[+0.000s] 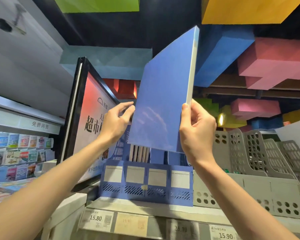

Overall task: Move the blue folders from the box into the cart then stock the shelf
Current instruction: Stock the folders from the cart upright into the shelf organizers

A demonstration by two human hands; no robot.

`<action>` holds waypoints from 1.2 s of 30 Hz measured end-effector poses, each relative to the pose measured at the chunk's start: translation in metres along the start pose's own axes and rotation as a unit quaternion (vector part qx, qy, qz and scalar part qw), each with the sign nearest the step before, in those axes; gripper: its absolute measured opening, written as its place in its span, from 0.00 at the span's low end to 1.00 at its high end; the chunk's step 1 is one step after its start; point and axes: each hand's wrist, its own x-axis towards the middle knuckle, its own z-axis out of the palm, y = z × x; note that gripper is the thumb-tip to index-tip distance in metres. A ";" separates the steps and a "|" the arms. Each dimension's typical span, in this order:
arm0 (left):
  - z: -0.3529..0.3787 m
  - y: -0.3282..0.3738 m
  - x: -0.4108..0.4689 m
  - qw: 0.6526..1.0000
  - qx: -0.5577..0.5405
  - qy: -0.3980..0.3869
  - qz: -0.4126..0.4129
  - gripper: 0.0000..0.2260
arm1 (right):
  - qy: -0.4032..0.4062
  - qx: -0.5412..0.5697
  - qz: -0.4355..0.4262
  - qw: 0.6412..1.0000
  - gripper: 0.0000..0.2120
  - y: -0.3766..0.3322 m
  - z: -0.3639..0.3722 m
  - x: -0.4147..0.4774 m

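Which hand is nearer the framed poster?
Left. The left hand is in front of the poster, pinching the folder's left edge; the right hand grips its right edge.

Your view is evenly and moderately lit, while the ceiling (111, 28) behind reads dark. Pale reflections streak the face of the blue folder (163, 101). One small lamp (221, 118) flares at your right. Wide-angle distortion bows the black sign frame (76, 108) toward the edge. The price labels (98, 219) at the bottom are soft, some unreadable.
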 end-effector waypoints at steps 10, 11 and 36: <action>-0.024 -0.010 -0.017 0.987 0.010 -0.126 -0.096 0.19 | -0.035 -0.016 -0.010 0.999 0.06 0.005 0.081 -0.039; -0.025 -0.011 -0.017 0.984 -0.005 -0.135 -0.119 0.20 | -0.042 -0.017 -0.001 0.999 0.07 0.009 0.088 -0.042; -0.014 -0.071 0.009 0.980 0.053 -0.117 -0.155 0.27 | -0.187 -0.155 0.139 0.960 0.18 0.075 0.097 -0.049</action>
